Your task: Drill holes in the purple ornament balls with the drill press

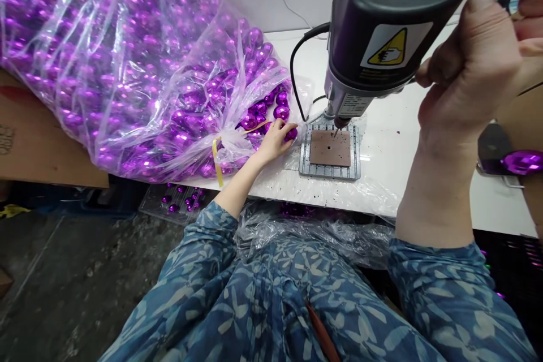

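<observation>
Bag covers the table's left end, balls at its drill side, probably for easy reach. Left hand closed round one ball, between bag and base, in from the front edge. Right hand raised beside drill, fingers curled, perhaps for a control; grip hidden, can't tell.

I see blue garment, pale petal print, creased at six o'clock; matching sleeves, four and seven o'clock.
</observation>
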Tool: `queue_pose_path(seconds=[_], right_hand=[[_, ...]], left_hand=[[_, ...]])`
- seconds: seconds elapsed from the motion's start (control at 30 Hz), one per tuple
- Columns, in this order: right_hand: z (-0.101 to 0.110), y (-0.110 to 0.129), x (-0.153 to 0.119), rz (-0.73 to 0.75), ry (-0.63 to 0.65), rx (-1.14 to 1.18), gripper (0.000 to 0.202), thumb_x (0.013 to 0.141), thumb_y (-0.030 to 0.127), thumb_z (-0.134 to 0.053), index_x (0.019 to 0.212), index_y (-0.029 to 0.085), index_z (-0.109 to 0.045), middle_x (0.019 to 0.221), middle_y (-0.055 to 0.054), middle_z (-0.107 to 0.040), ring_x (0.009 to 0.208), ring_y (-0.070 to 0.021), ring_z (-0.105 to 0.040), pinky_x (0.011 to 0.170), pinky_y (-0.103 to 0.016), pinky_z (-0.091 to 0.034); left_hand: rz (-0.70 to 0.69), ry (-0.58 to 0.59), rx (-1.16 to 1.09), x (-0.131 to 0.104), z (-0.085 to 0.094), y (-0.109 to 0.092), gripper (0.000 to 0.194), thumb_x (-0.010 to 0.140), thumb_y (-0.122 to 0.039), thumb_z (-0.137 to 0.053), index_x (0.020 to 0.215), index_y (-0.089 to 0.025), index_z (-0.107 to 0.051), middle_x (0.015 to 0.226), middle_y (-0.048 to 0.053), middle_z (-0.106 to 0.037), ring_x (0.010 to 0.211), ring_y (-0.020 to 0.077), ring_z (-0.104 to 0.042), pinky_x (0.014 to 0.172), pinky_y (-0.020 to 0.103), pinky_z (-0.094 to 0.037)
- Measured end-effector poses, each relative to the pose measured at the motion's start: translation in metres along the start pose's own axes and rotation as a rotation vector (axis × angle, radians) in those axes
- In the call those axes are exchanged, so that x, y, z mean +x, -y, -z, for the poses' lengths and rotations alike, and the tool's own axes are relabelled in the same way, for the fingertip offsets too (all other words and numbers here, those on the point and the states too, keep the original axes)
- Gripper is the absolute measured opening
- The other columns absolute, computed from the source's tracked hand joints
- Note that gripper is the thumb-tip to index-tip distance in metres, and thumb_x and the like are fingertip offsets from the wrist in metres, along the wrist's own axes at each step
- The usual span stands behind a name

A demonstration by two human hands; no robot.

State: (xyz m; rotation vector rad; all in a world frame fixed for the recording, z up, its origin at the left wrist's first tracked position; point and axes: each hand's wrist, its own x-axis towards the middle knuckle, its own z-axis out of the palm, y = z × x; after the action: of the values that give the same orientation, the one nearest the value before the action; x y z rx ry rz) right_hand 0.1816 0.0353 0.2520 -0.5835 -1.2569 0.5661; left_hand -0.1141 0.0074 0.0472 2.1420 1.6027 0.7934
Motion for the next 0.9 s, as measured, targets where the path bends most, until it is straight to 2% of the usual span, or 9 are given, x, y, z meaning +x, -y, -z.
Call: queue_pose_path(seconds=[0.1,0.2,0.27,0.37,0.47,0.6,0.73,0.8,0.9], right_hand=[[-0.002,0.001,-0.002,0.057,0.017,0.062,0.015,0.094,0.039,-0.091,0.096,0.027,-0.083,0.096,0.003,-0.077,0.051,-0.0030,-0.048,0.044,-0.025,-0.035],[-0.001,0.000,-0.003,0.064,0.016,0.051,0.012,0.097,0.037,-0.089,0.097,0.027,-0.083,0.097,0.003,-0.078,0.052,-0.0029,-0.048,0.045,-0.025,-0.035],[0.001,-0.002,-0.002,0.073,0.024,0.044,0.016,0.097,0.040,-0.089,0.098,0.026,-0.082,0.092,0.003,-0.075,0.052,-0.0030,-0.047,0.045,-0.025,-0.036],[0.005,-0.007,0.000,0.083,0.043,0.012,0.023,0.098,0.046,-0.087,0.102,0.025,-0.081,0.090,0.002,-0.071,0.052,-0.0022,-0.047,0.045,-0.023,-0.037],[0.007,-0.009,-0.001,0.104,0.055,0.003,0.022,0.099,0.046,-0.085,0.105,0.025,-0.081,0.095,0.002,-0.073,0.054,-0.0005,-0.049,0.046,-0.021,-0.039],[0.008,-0.006,-0.004,0.119,0.079,-0.012,0.016,0.102,0.044,-0.082,0.106,0.029,-0.082,0.106,0.007,-0.078,0.056,0.0041,-0.051,0.047,-0.014,-0.040],[0.007,-0.001,-0.005,0.090,0.087,0.033,0.012,0.102,0.041,-0.083,0.103,0.030,-0.083,0.102,0.012,-0.079,0.054,0.0053,-0.052,0.047,-0.012,-0.038],[0.006,-0.001,-0.006,0.103,0.091,0.018,0.017,0.101,0.047,-0.084,0.104,0.030,-0.082,0.103,0.012,-0.079,0.054,0.0053,-0.052,0.047,-0.013,-0.037],[0.007,-0.001,-0.006,0.112,0.099,-0.003,0.024,0.098,0.053,-0.085,0.104,0.030,-0.082,0.106,0.011,-0.079,0.054,0.0049,-0.051,0.047,-0.014,-0.037]], left_hand=[[0.100,-0.173,-0.335,-0.005,0.007,-0.004,0.044,0.103,-0.030,-0.082,0.147,-0.029,-0.078,0.138,0.013,-0.070,0.127,0.0313,-0.073,0.118,0.054,-0.062],[0.293,-0.294,-0.859,-0.008,0.013,-0.018,0.042,0.111,-0.055,-0.076,0.147,-0.034,-0.076,0.137,0.010,-0.076,0.118,0.0282,-0.080,0.108,0.050,-0.069],[0.420,-0.289,-1.159,-0.010,0.015,-0.033,0.047,0.112,-0.065,-0.071,0.145,-0.032,-0.075,0.133,0.010,-0.080,0.118,0.0284,-0.082,0.106,0.048,-0.072],[0.566,-0.199,-1.409,-0.014,0.012,-0.060,0.052,0.110,-0.066,-0.077,0.143,-0.026,-0.075,0.129,0.012,-0.084,0.126,0.0304,-0.083,0.109,0.048,-0.073],[0.655,-0.059,-1.499,-0.020,0.005,-0.082,0.054,0.105,-0.060,-0.086,0.141,-0.022,-0.076,0.133,0.015,-0.086,0.135,0.0333,-0.081,0.110,0.047,-0.072],[0.657,0.052,-1.556,-0.023,-0.003,-0.093,0.035,0.103,-0.042,-0.085,0.131,-0.021,-0.078,0.136,0.013,-0.087,0.140,0.0314,-0.080,0.111,0.043,-0.070],[0.557,0.022,-1.502,-0.019,-0.015,-0.085,0.032,0.096,-0.032,-0.090,0.123,-0.022,-0.076,0.125,0.007,-0.088,0.120,0.0233,-0.085,0.112,0.041,-0.067],[0.518,-0.030,-1.417,-0.016,-0.024,-0.078,0.043,0.090,-0.036,-0.098,0.122,-0.024,-0.073,0.118,0.005,-0.088,0.109,0.0203,-0.084,0.110,0.041,-0.065],[0.447,-0.113,-1.240,-0.011,-0.041,-0.068,0.057,0.081,-0.045,-0.108,0.116,-0.025,-0.067,0.109,0.002,-0.086,0.106,0.0189,-0.083,0.110,0.039,-0.062]])
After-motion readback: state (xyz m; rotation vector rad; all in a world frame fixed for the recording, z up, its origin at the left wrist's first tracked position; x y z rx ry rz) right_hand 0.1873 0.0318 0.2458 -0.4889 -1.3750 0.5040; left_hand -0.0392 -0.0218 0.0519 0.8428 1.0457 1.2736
